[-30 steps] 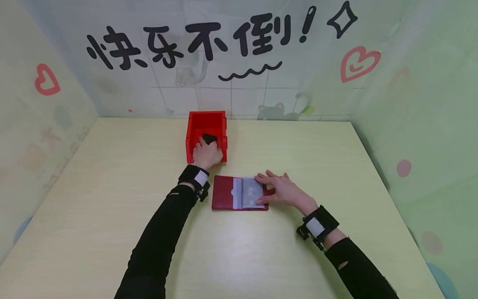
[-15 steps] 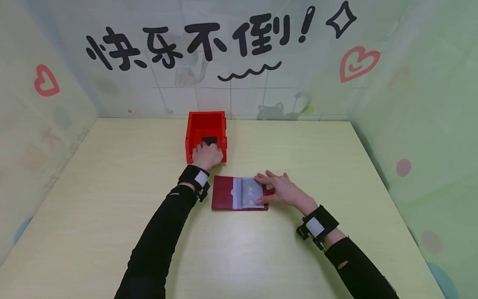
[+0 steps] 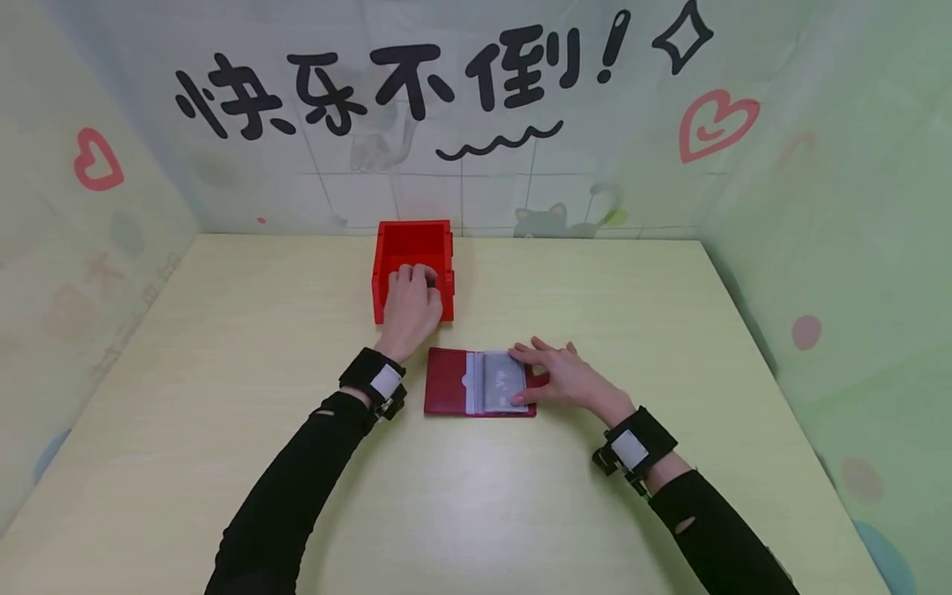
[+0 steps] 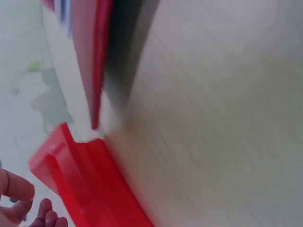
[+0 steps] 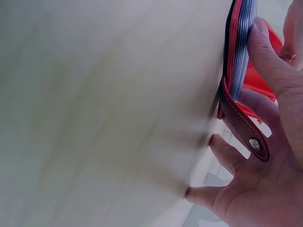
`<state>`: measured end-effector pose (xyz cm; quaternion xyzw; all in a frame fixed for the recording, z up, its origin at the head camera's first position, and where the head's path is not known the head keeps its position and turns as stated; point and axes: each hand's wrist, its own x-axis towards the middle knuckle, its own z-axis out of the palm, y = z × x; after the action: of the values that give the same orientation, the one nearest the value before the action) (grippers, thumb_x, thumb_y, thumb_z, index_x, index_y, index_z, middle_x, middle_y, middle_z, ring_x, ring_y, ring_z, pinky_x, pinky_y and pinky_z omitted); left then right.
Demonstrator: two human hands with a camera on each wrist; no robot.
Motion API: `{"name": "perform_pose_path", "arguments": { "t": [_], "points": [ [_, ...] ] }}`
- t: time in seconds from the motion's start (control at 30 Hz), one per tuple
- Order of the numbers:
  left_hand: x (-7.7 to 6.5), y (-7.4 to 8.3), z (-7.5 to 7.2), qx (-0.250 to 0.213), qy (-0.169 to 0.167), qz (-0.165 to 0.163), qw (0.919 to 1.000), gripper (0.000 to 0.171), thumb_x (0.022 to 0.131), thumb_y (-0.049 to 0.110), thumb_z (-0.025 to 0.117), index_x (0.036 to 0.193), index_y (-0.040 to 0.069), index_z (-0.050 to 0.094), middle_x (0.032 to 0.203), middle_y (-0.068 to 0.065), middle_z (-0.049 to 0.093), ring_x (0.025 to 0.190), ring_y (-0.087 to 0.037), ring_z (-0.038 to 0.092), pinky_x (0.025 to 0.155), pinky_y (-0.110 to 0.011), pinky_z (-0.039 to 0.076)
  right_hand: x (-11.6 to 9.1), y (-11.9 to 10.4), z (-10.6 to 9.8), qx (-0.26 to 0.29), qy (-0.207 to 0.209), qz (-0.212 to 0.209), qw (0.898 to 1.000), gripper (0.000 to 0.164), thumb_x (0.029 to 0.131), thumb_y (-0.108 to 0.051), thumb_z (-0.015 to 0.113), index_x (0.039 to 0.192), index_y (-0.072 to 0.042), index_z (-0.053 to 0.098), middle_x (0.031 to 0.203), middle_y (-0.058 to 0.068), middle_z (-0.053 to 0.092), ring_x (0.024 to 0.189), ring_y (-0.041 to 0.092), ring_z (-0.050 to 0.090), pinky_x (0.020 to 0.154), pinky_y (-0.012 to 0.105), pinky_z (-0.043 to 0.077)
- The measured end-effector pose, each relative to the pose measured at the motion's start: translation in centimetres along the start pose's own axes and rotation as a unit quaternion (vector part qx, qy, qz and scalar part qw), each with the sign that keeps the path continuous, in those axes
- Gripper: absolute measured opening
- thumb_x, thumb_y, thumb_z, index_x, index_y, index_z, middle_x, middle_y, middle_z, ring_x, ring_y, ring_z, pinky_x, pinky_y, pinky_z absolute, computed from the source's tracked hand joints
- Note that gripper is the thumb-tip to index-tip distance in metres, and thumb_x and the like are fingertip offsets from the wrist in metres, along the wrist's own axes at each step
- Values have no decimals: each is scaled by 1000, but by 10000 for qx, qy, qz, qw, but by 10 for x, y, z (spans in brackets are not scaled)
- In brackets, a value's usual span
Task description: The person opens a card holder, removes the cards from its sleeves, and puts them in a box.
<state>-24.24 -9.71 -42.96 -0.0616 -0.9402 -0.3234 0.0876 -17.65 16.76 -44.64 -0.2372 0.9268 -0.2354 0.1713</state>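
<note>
An opened red card holder lies on the table, its clear sleeves facing up. My right hand holds it at the right side, thumb and index finger at the sleeve edges. In the right wrist view, the snap strap sticks out over the palm and two other fingertips touch the table. My left hand is over the red bin, fingers curled and pinching a dark flat card, mostly hidden behind them. In the left wrist view, the left fingers are beside the bin's wall.
The pale wooden table extends around the holder and bin. A printed backdrop rises behind the bin, with fabric walls at both sides. Each wrist wears a black strap with a small camera.
My left hand has shifted, its wrist dropping left and nearer, fingers now curled at the dark card that lay visible in the bin. The right hand and card holder have stayed put.
</note>
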Motion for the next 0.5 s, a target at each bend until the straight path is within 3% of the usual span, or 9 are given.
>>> {"name": "perform_pose_path", "arguments": {
  "t": [0.1, 0.2, 0.37, 0.5],
  "points": [
    [-15, 9, -3, -327, -172, 229, 9991, 29, 94, 10, 60, 121, 2, 55, 114, -17, 56, 108, -31, 50, 89, -41, 52, 1, 0, -1, -33, -3, 22, 10000, 80, 83, -45, 79, 151, -16, 47, 158, 10, 45, 154, 39, 25, 117, 75, 12],
    [-30, 16, -3, -410, -917, 348, 9943, 28, 94, 14, 62, 121, 6, 56, 102, -12, 57, 95, -25, 53, 77, -33, 50, 2, -1, -2, -31, -14, 98, 9999, 81, 83, -46, 79, 151, -16, 47, 158, 10, 44, 154, 38, 25, 118, 74, 12],
    [-53, 23, 4, -383, -2302, 611, 9705, 45, 90, 25, 74, 127, 7, 55, 90, -8, 58, 80, -18, 54, 66, -25, 45, 2, -1, -2, -53, 53, 133, 9999, 85, 81, -48, 80, 151, -13, 46, 158, 19, 41, 152, 40, 30, 117, 75, 14],
    [-70, 25, 13, -116, -2830, 965, 9542, 71, 81, 39, 82, 138, 9, 51, 106, -7, 60, 96, -17, 55, 78, -28, 50, 1, -2, -2, -81, 134, 92, 9998, 85, 80, -48, 82, 149, -11, 49, 155, 20, 46, 150, 40, 33, 116, 74, 18]
  ]
}}
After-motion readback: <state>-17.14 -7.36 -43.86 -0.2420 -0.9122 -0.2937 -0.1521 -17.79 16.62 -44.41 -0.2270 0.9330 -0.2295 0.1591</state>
